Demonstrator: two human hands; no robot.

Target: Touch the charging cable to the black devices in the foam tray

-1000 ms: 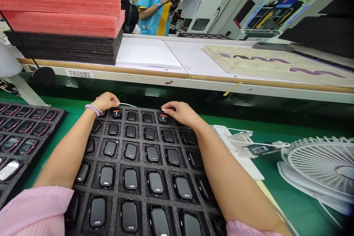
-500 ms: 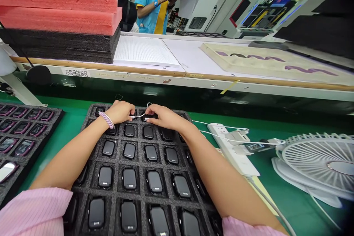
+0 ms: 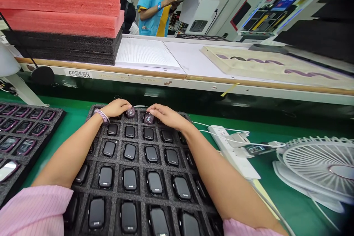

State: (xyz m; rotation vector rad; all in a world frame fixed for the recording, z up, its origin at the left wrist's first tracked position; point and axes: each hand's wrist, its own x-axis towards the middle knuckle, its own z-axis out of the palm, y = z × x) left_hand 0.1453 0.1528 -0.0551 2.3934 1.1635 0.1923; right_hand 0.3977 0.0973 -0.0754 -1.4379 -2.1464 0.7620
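A black foam tray [image 3: 117, 188] lies before me, its compartments holding rows of dark smartwatch bodies [image 3: 129, 179]. At its far row my left hand [image 3: 117, 108] is closed, fingertips pinching a watch body [image 3: 131, 112] whose screen shows a small picture. Beside it, my right hand [image 3: 168, 116] grips a second watch body [image 3: 148, 118] with a similar lit screen, thumb and fingers at its upper right edge. A white cable [image 3: 141, 106] runs behind the two lit watches; its ends are hidden.
Another foam tray [image 3: 27, 143] with purple-rimmed watch parts is at left. At right are a white power strip [image 3: 235, 151] with plugs and a white fan [image 3: 318, 166]. Red foam sheets [image 3: 61, 7] and a paper pad [image 3: 146, 52] rest on the shelf. A person [image 3: 157, 5] in blue stands beyond.
Both hands held the white cable's ends near the far row; now the cable lies behind and each hand grips a watch body raised up with its screen lit.
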